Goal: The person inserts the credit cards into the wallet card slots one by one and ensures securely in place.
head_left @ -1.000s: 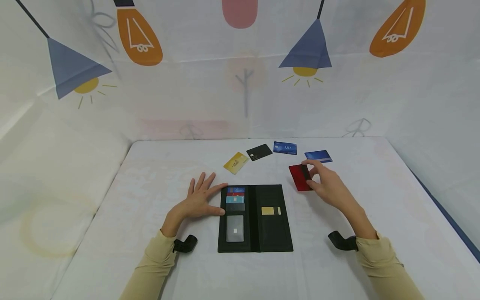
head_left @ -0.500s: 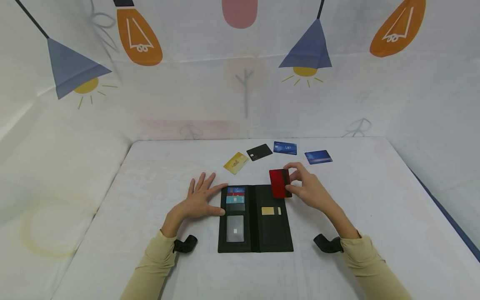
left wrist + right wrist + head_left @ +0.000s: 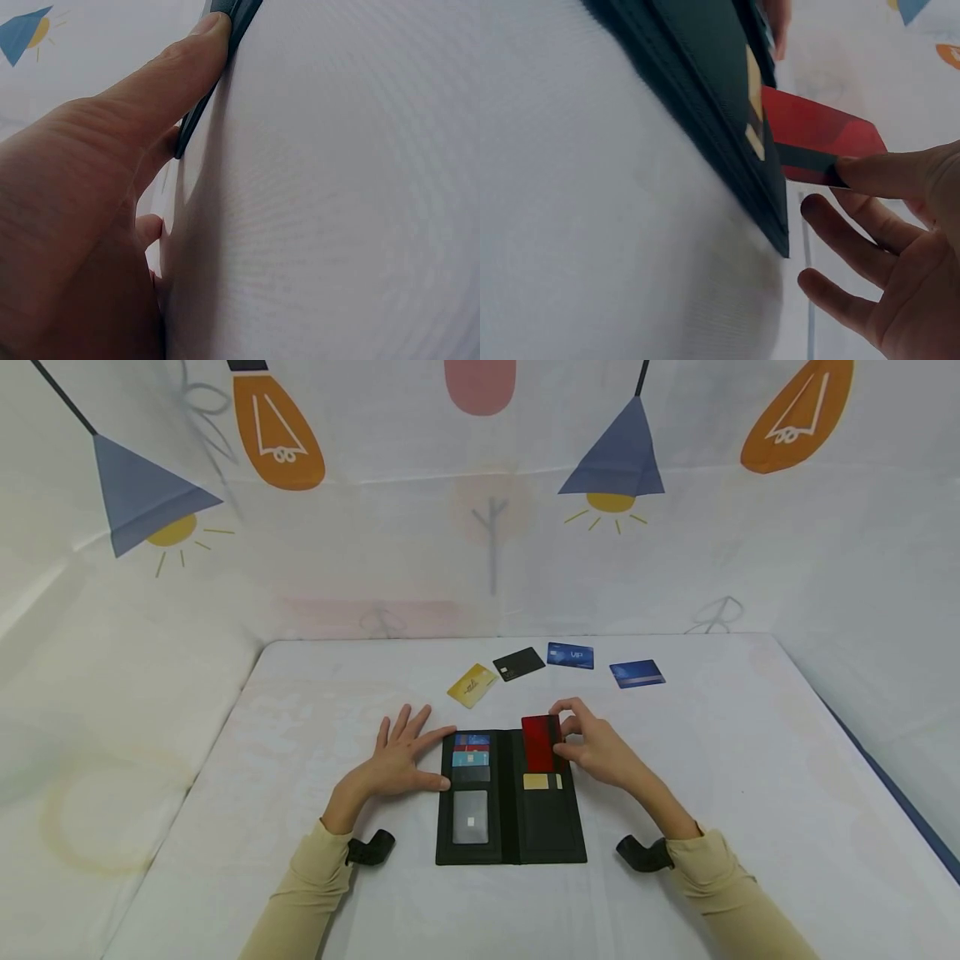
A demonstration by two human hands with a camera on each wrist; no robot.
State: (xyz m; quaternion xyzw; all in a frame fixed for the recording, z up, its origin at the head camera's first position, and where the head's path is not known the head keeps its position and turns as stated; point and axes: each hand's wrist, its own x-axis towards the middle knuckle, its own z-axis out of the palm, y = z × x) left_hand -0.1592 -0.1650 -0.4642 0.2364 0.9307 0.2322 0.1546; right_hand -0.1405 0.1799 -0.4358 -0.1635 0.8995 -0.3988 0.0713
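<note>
The right hand [image 3: 600, 752] pinches a red card [image 3: 537, 743] over the wallet [image 3: 510, 802], lower centre of the frame; the left hand [image 3: 396, 764], fingers spread, touches the wallet's left edge

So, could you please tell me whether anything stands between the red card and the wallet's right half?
Nothing visible does: the right hand holds the red card over the wallet. A yellow card shows just below the red one; whether they would share a slot, I cannot tell.
</note>
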